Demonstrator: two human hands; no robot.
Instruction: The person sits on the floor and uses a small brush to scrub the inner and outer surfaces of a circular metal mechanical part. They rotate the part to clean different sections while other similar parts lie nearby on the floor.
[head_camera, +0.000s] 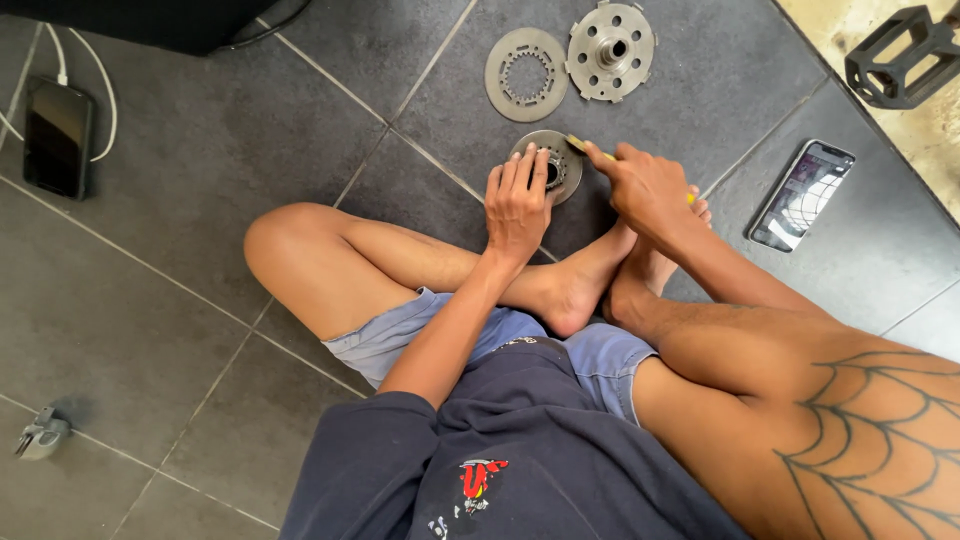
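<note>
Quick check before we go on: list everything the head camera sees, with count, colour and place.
Toothed disc: 1, grey metal, floor, under both hands.
Ring plate: 1, grey, floor, top centre.
Hub plate: 1, grey, right of ring plate.
Tool: 1, yellow, in right hand, tip at disc.
Phones: 2, black; left one on white cable, right one lit.
Pedal: 1, black, top right.
Small part: 1, grey, lower left.
Left hand: on disc.
Right hand: grips tool.

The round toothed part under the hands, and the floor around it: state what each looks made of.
The round toothed part, pressed down by the left hand while the right hand holds a yellow-handled tool to it, looks like bare metal, probably steel: dull grey sheen, cut teeth. The floor looks like matte dark grey tile, with pale grout lines.
</note>
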